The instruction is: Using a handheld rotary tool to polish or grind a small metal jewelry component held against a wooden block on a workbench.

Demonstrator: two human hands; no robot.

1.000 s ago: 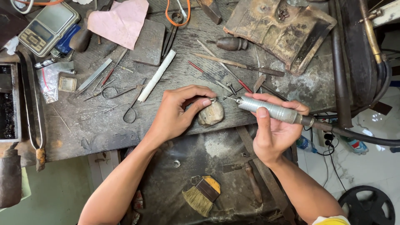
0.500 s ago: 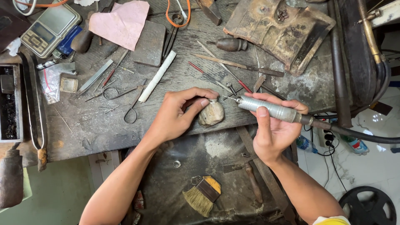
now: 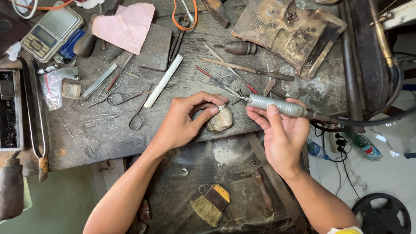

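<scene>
My left hand (image 3: 184,119) pinches a small metal ring (image 3: 221,106) against the top of a worn wooden bench peg (image 3: 220,121) at the front edge of the workbench (image 3: 104,134). My right hand (image 3: 281,134) grips a silver rotary handpiece (image 3: 275,105) with a black flexible shaft running off to the right. The handpiece's thin tip (image 3: 236,102) points left and sits just beside the ring. Both hands are close together over the peg.
Tweezers, files, scissors (image 3: 138,112) and a white stick (image 3: 163,81) litter the bench. A digital scale (image 3: 52,30) and pink cloth (image 3: 125,24) lie at the back left. A small brush (image 3: 210,203) and a loose ring (image 3: 184,172) rest in the leather catch tray below.
</scene>
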